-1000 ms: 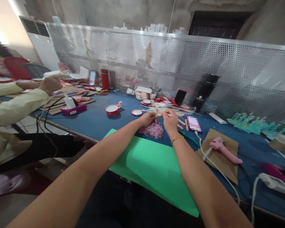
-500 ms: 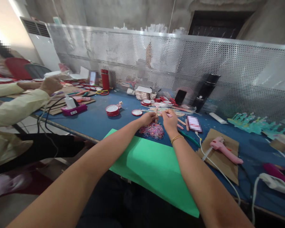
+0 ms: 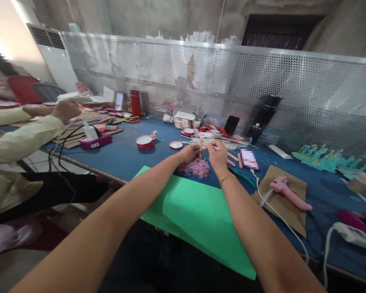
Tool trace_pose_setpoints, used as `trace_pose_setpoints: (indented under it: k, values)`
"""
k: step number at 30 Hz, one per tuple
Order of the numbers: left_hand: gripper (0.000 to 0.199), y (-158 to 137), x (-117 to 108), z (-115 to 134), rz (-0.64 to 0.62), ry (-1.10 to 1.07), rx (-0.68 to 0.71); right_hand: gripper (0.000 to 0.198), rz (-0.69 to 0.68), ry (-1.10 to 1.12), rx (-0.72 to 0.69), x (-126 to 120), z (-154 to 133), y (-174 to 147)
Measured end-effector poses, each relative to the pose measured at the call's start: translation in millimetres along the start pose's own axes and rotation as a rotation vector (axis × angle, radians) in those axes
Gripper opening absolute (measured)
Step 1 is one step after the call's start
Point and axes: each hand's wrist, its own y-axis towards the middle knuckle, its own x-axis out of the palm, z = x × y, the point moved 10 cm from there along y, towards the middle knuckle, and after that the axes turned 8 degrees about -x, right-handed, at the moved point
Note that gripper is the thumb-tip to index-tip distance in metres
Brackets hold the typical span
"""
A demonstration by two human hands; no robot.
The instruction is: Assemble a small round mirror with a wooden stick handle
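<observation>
My left hand (image 3: 190, 154) pinches a thin, pale pink stick (image 3: 201, 145) that stands upright between the fingertips. Just to its right, my right hand (image 3: 218, 154) is closed around a pink, pen-like tool (image 3: 216, 148) whose tip points toward the stick. What the tool exactly is stays too small to tell. Right below both hands lies a heap of multicoloured elastic bands (image 3: 195, 169) on the blue table. Nearer to me, a green sheet (image 3: 189, 207) spreads under my forearms and hangs over the table edge.
Right of my hands lie a phone (image 3: 249, 159), green-handled pliers (image 3: 244, 178) and a pink glue gun (image 3: 288, 191) on cardboard (image 3: 301, 217). Red-rimmed tins (image 3: 144, 142) stand left. A black bottle (image 3: 264, 118) leans on the perforated screen (image 3: 171, 65). A co-worker's hand (image 3: 66, 110) is at far left.
</observation>
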Motion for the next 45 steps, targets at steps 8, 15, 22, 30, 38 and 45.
trace_pose_setpoints:
  k: [8,15,22,30,38,45]
  values:
    - [0.033,-2,-1,2,0.009,-0.011,-0.011,0.018,0.010,-0.042,0.008,-3,3,0]
    - [0.032,-1,2,0,-0.007,-0.030,-0.013,0.019,-0.001,-0.005,0.014,0,2,0]
    - [0.033,3,1,-4,0.006,-0.038,-0.010,0.019,0.015,-0.041,0.025,-4,4,1]
    - [0.035,3,3,-5,-0.004,-0.051,-0.014,0.020,-0.003,-0.019,0.004,-1,2,0]
    - [0.032,4,1,-6,0.004,-0.048,0.008,0.019,0.004,-0.009,0.016,-1,3,0]
    - [0.032,3,0,-7,0.019,-0.036,-0.015,0.019,0.007,-0.038,0.027,-2,2,0]
